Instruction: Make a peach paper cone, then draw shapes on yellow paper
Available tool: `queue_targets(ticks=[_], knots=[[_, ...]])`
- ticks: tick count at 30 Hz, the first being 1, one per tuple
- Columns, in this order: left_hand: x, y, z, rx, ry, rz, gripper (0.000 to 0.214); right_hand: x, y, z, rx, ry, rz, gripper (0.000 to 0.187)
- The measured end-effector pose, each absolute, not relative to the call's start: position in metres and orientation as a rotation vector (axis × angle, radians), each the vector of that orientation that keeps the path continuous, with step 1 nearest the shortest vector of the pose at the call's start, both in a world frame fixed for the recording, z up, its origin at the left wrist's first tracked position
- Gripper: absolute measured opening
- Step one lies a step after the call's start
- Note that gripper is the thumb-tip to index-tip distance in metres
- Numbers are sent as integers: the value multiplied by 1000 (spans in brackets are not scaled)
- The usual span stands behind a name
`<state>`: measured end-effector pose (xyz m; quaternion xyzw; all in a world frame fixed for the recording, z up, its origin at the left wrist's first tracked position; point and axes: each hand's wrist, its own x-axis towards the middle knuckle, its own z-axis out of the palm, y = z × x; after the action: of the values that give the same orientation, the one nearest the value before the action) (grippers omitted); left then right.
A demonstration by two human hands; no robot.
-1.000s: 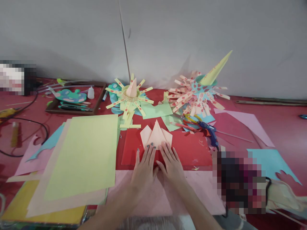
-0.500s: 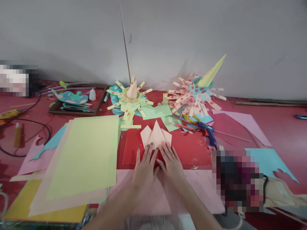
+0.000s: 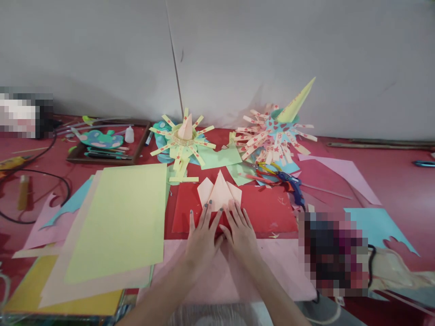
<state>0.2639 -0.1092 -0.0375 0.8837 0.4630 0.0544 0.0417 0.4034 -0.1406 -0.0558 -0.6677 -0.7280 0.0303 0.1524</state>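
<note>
My left hand (image 3: 203, 233) and right hand (image 3: 240, 233) are spread, unclenched, fingertips resting on the near part of the folded paper (image 3: 220, 192) just ahead of them. It sits on the red board (image 3: 268, 208). Yellow paper (image 3: 122, 222) lies left of my hands.

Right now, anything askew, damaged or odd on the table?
No spill visible. The yellow cone leans right, while the pink cone stands nearly upright. The blue sheet at right has a curved bite out of its edge, perhaps a cut-out. The folded pink paper at the left hand and right hand looks even.
</note>
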Motion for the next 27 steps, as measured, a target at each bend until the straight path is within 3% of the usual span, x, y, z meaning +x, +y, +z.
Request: queue_targets(ticks=[27], knots=[[261,-105,-54,2808,1236,215,55,402,-141,-54,-1978,-2093,102,50]])
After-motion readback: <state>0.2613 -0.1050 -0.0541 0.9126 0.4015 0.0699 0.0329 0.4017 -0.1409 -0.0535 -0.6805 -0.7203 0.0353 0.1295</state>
